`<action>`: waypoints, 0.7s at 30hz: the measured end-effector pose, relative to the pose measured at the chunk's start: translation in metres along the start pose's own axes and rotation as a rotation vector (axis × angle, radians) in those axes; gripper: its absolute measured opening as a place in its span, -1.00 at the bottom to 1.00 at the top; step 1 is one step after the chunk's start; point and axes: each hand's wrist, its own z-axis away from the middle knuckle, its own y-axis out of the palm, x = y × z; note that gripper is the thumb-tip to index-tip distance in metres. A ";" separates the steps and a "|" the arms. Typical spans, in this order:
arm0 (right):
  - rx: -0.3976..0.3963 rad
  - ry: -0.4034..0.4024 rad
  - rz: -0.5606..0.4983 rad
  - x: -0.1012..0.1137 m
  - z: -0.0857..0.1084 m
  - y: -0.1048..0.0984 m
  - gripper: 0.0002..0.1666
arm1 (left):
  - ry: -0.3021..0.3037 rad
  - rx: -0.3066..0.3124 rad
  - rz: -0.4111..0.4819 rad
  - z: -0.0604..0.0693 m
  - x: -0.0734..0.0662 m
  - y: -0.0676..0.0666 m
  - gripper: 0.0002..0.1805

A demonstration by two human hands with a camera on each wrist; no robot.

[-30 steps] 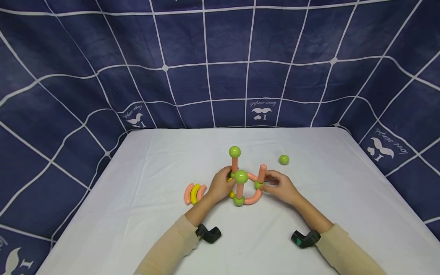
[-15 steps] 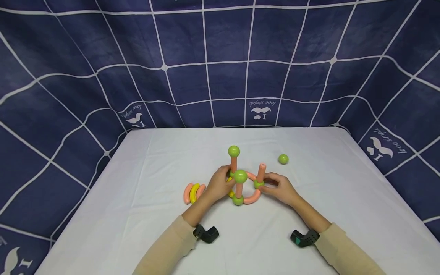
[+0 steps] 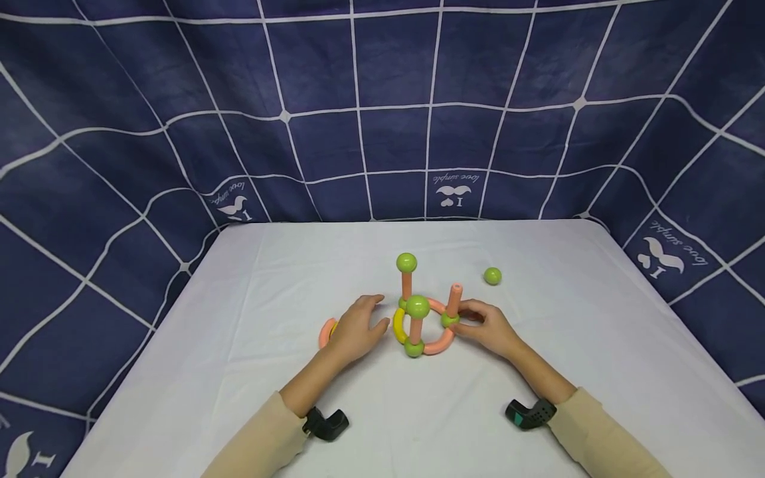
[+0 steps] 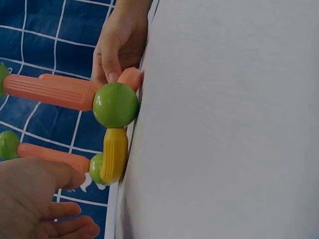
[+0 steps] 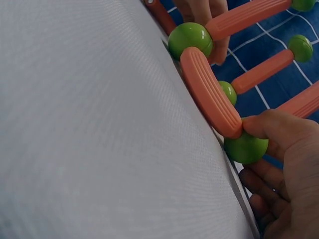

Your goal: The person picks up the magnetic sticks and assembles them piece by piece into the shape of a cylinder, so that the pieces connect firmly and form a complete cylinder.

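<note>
On the white table lies a ring of curved rods, pink ones point(image 3: 440, 343) and a yellow one point(image 3: 399, 325), joined by green balls point(image 3: 414, 348). Three pink rods stand upright from it; two carry a green ball point(image 3: 406, 262) on top, while the right one point(image 3: 455, 300) has a bare end. My right hand point(image 3: 490, 328) pinches the ring's right green ball point(image 5: 245, 148) between thumb and fingers. Left of the ring, my left hand point(image 3: 356, 330) has its fingers apart and touches none of its parts; the left wrist view shows that hand point(image 4: 45, 199) beside the yellow rod point(image 4: 115, 155).
A loose green ball point(image 3: 493, 276) lies behind and right of the ring. Curved pieces, a pink one point(image 3: 325, 333) among them, lie partly hidden under my left hand. A blue checked cloth point(image 3: 394, 139) hangs behind the white table point(image 3: 281, 265).
My left hand has let go of the ring's left side and moved left, so that it now covers part of the loose curved pieces. The right hand has stayed at its ball.
</note>
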 end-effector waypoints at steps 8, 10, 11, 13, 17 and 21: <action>-0.012 -0.005 0.013 -0.001 0.002 -0.001 -0.62 | 0.004 -0.109 -0.140 0.017 0.005 -0.009 -0.63; -0.014 -0.011 0.015 -0.002 0.002 -0.001 -0.62 | 0.016 -0.136 -0.179 0.021 0.005 -0.010 -0.66; -0.014 -0.011 0.014 -0.002 0.002 -0.001 -0.62 | 0.019 -0.149 -0.193 0.022 0.005 -0.010 -0.67; -0.010 -0.010 0.008 -0.002 0.002 -0.001 -0.62 | 0.016 -0.161 -0.217 0.025 0.004 -0.011 -0.69; 0.006 -0.005 -0.006 0.000 0.001 -0.001 -0.60 | -0.013 -0.158 -0.250 0.027 0.005 -0.014 -0.74; 0.008 0.002 -0.016 0.002 0.001 -0.002 -0.60 | -0.046 -0.129 -0.263 0.027 0.006 -0.015 -0.79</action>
